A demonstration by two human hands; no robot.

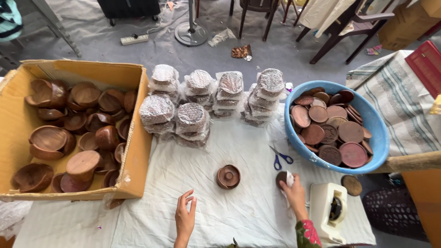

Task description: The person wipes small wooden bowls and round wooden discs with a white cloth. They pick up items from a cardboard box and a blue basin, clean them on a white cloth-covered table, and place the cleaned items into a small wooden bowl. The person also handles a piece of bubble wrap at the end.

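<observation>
While your right hand (294, 190) pinches a small wooden disc (281, 177) with a scrap of white wrap beside the tape dispenser (328, 209), your left hand (185, 216) rests spread and empty, near the wooden bowl (228, 176), probably steadying the cloth (239, 211).

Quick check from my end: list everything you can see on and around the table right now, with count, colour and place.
cardboard box: one, tan, table's left end
wooden bowls: many, brown, piled in the box
wrapped stacks: about six, clear wrap over brown discs, back centre
basin: one, blue, right
wooden lids: many, brown, in the basin
scissors: one pair, blue handles, beside the basin
small round box: one, brown, centre of the cloth
tape dispenser: one, cream, front right
loose lid: one, brown, beside the dispenser
white cloth: one, covers the table
chairs: two, dark, on the floor behind
left hand: empty, open on the cloth
right hand: holds a brown disc and a white scrap
</observation>
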